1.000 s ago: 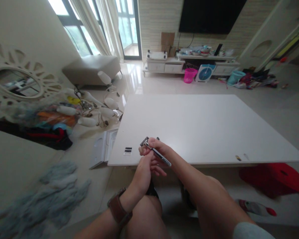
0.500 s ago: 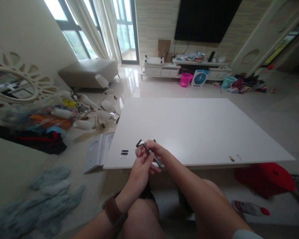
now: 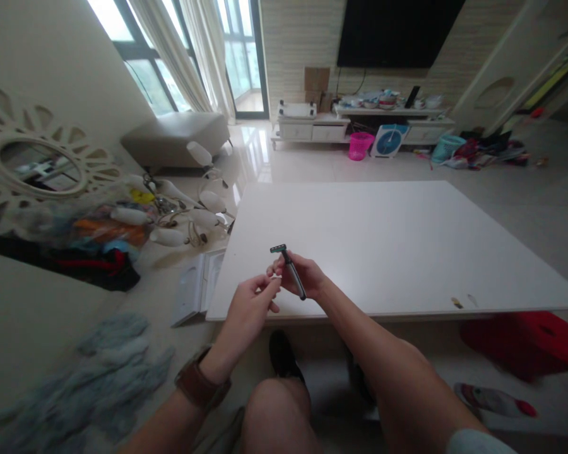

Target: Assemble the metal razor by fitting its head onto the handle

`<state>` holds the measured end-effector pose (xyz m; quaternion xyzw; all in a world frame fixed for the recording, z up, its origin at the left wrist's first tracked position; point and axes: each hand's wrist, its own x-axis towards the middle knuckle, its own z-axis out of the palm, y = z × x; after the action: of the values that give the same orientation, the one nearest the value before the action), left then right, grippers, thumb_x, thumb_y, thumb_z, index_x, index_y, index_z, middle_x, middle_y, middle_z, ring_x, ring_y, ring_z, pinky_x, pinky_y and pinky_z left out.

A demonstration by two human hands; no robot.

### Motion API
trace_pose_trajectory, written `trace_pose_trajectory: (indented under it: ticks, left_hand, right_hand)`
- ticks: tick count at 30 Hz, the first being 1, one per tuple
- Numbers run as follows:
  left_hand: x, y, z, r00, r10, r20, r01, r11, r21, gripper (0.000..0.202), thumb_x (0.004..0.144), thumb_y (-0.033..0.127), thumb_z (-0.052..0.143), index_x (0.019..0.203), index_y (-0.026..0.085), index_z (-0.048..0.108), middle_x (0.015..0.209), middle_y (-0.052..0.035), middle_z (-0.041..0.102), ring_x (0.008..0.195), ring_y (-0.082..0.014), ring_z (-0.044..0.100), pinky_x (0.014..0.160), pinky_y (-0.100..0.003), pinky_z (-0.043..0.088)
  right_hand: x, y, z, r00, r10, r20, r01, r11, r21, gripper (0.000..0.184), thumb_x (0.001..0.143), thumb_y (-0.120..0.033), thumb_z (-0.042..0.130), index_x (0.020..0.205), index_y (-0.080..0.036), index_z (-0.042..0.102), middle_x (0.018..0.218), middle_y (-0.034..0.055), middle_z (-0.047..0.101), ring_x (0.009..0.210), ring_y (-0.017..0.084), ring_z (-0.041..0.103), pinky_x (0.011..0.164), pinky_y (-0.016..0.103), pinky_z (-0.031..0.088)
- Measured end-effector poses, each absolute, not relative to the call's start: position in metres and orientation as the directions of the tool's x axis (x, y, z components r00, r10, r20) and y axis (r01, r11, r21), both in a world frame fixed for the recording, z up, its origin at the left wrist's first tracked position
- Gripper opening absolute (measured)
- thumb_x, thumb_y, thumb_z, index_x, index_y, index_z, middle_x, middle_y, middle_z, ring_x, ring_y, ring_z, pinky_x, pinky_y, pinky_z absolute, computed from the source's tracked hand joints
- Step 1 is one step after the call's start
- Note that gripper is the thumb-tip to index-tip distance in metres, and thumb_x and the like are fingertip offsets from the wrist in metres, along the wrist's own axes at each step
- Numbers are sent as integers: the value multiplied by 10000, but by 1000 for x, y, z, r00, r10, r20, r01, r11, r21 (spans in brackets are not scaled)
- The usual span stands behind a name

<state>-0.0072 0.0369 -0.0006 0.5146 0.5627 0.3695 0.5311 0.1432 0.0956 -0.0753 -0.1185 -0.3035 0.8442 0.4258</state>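
Observation:
A razor (image 3: 295,280) with a dark grey handle and a greenish head lies in my right hand (image 3: 309,274), head up and tilted to the left. My right fingers are closed around the handle above the near edge of the white table (image 3: 369,246). My left hand (image 3: 252,307), with a brown strap at its wrist, is just left of the razor. Its thumb and forefinger are pinched together near my right fingertips. What they hold, if anything, is too small to tell.
Two small scraps (image 3: 457,302) lie near the table's front right edge. A white open box (image 3: 192,287) leans by the left edge, with a lamp fixture (image 3: 203,217) behind it. On the floor at right are a red stool (image 3: 525,343) and a bottle (image 3: 495,400).
The razor has turned more upright and now rests in my right hand alone. My left hand has drawn back to the left and now covers where the small black-striped piece lay.

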Motion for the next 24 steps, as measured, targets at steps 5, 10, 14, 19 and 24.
trace_pose_trajectory:
  ticks: [5,10,14,19,24]
  left_hand:
    - [-23,50,7,-110,993,-49,108,61,992,255,697,364,784,797,172,649,708,13,635,607,-142,636,561,-237,457]
    - [-19,49,4,-59,959,-276,-263,252,931,368,659,337,832,950,156,698,937,-56,713,787,-152,677,699,-258,493]
    - [-13,45,0,25,942,-334,-387,317,866,361,669,315,842,975,161,730,1017,-73,732,902,-151,673,787,-255,476]
    - [-9,40,-3,40,952,-303,-346,297,890,335,678,351,843,934,159,743,917,-55,729,841,-137,648,767,-249,471]
    - [-5,36,-2,74,940,-332,-399,333,855,278,709,361,824,861,151,726,906,-49,708,851,-145,633,808,-284,498]
  right_hand:
    - [143,96,-71,-600,798,56,-643,-439,-627,233,935,-394,622,902,-163,627,697,-9,566,722,136,585,687,263,488]
    - [139,91,-73,-672,740,22,-570,-498,-654,254,920,-419,621,940,-167,596,626,-40,518,467,78,390,432,183,275]
    - [139,87,-77,-720,694,-2,-549,-573,-608,247,961,-388,509,887,-166,586,580,-41,488,420,71,315,412,181,223]
    - [140,87,-83,-761,647,-47,-516,-648,-560,377,986,-382,389,811,-134,612,500,-42,405,398,75,269,404,184,217]
    - [141,92,-86,-761,649,-13,-513,-614,-600,466,975,-425,348,760,-122,629,454,-29,425,362,81,285,410,208,250]
